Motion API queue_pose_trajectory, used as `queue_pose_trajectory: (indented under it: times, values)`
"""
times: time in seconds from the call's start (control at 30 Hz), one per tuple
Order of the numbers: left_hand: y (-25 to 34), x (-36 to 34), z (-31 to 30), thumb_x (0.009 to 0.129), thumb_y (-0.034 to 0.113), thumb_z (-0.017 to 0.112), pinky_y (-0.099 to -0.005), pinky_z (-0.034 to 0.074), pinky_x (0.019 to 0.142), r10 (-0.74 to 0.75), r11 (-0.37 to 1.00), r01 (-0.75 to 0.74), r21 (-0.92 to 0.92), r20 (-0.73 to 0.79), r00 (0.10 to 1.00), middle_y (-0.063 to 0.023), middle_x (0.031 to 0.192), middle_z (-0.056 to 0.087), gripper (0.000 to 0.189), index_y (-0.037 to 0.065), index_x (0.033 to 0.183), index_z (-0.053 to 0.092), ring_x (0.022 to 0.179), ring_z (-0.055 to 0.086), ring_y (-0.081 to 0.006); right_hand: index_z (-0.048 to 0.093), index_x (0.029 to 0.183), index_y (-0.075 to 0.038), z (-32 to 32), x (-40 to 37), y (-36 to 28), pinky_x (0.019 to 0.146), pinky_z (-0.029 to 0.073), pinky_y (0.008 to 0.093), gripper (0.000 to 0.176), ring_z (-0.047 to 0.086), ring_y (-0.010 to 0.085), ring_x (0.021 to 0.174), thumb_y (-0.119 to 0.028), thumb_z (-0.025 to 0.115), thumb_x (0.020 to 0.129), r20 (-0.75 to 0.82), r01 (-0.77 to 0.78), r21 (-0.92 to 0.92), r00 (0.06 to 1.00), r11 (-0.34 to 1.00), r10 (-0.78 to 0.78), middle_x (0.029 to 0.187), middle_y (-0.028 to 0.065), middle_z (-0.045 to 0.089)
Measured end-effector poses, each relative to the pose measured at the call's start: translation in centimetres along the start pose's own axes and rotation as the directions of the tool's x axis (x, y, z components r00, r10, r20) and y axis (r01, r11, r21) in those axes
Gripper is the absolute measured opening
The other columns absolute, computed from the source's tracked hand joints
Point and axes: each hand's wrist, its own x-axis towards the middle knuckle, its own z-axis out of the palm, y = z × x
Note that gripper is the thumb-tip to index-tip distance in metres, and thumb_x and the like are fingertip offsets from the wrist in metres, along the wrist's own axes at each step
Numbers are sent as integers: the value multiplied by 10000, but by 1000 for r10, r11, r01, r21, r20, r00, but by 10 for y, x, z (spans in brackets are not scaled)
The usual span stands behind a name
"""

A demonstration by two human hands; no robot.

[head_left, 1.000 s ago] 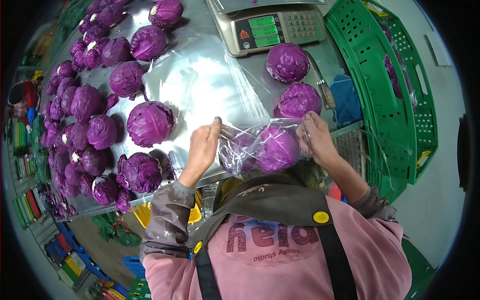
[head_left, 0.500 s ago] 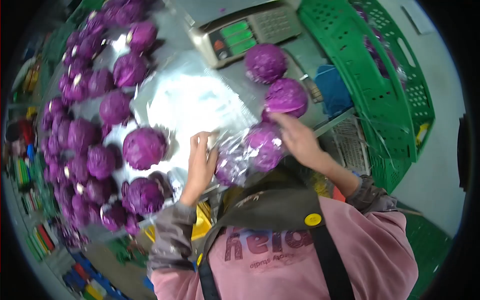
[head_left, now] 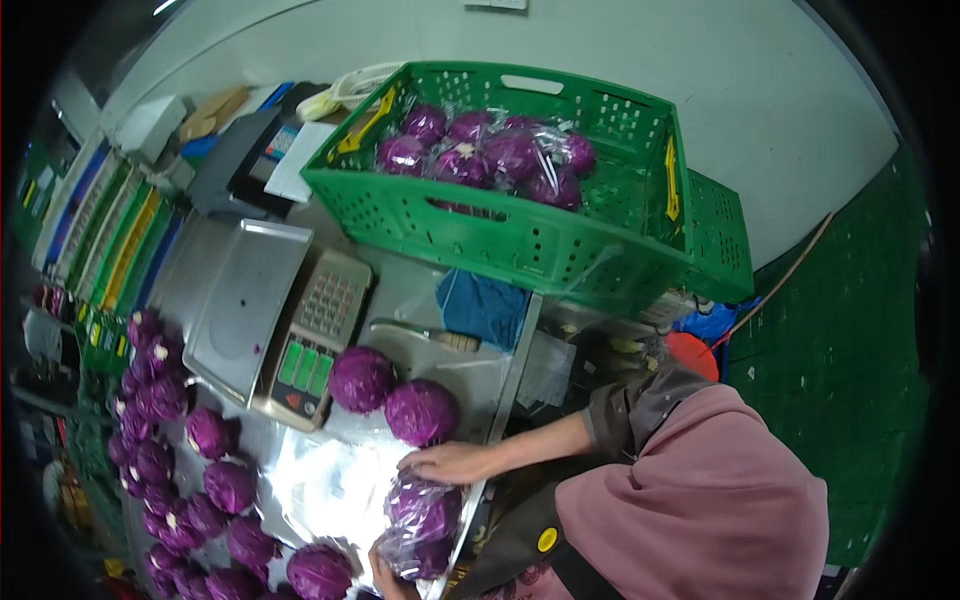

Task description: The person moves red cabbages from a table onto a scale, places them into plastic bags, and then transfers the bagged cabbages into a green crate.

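A purple cabbage in clear plastic wrap lies at the near edge of the steel table. My right hand rests flat on top of it, fingers spread over the film. My left hand is only partly visible at the bottom edge, cupping the wrapped cabbage from below. Two bare purple cabbages sit just beyond my right hand, beside a weighing scale. A sheet of clear film lies spread on the table left of the wrapped cabbage.
A green crate with several wrapped cabbages stands at the far right of the table. A blue cloth and a knife lie before it. Many loose cabbages crowd the left side. Coloured crates are stacked at far left.
The view has swung up and to the right, bringing the green crate into sight. My right hand moved from the film's edge onto the top of the wrapped cabbage; my left hand dropped beneath it.
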Motion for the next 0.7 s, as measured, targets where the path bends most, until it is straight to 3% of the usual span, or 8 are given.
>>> queue_pose_trajectory:
  times: [0.17,0.23,0.37,0.4,0.43,0.5,0.57,0.7]
  values:
    - [59,33,31,852,423,419,-433,289,988,26,981,-13,-194,63,998,-157,1313,323,570,45,1270,333,1196,342,-301,331,1286,-84,-58,-39,-75,901,382,398,438,486,359,1039,-322,339,919,-32,144,-173,988,974,-152,1130,224,494]
    - [87,38,46,859,436,411,-439,309,977,22,964,0,-266,79,997,-151,1298,345,576,49,1277,328,1178,366,-301,282,1310,-95,-87,-57,-96,877,392,419,490,499,359,1015,-345,392,903,-85,316,-281,932,906,-351,1110,250,490]
    - [142,37,77,872,462,395,-452,348,955,6,907,24,-421,71,997,-139,1268,387,587,57,1290,319,1142,413,-300,187,1329,-75,-176,-112,-156,900,398,393,885,499,364,1033,-432,682,688,-147,254,-446,925,858,-350,1180,264,433]
    - [167,53,99,860,507,401,-447,452,842,63,954,-49,-296,39,997,-114,1166,485,621,57,1284,346,1033,504,-275,205,1319,-63,-200,-128,-169,912,393,390,904,499,364,1035,-421,707,657,-180,251,-440,916,862,-358,1170,252,444]
    - [172,87,91,863,515,392,-432,482,786,143,937,-31,-347,300,943,-97,1099,530,608,51,1257,385,984,536,-249,223,1309,-51,-223,-140,-176,923,387,386,924,499,365,1036,-409,732,626,-211,249,-430,907,868,-365,1160,241,454]
    - [213,116,148,869,536,357,-385,460,850,138,910,21,-415,350,926,-123,1189,497,634,42,1265,380,1054,514,-243,252,1298,-54,-262,-153,-173,812,465,365,866,547,300,956,-368,725,645,-378,260,-523,783,812,-495,1103,194,501]
    - [238,166,179,872,527,364,-377,396,929,179,958,-4,-285,587,789,-113,1225,479,618,48,1262,383,1103,484,-239,269,1293,-60,-289,-179,-181,623,510,281,810,570,196,838,-352,705,677,-552,129,-256,794,958,-254,1084,152,513]
    - [269,241,275,876,504,387,-328,451,843,77,997,-50,-65,515,854,-71,1118,559,544,107,1247,410,968,569,-185,218,1300,-11,-336,-201,-146,493,505,247,838,545,160,717,-422,660,719,-679,34,-194,717,980,-159,1043,163,500]
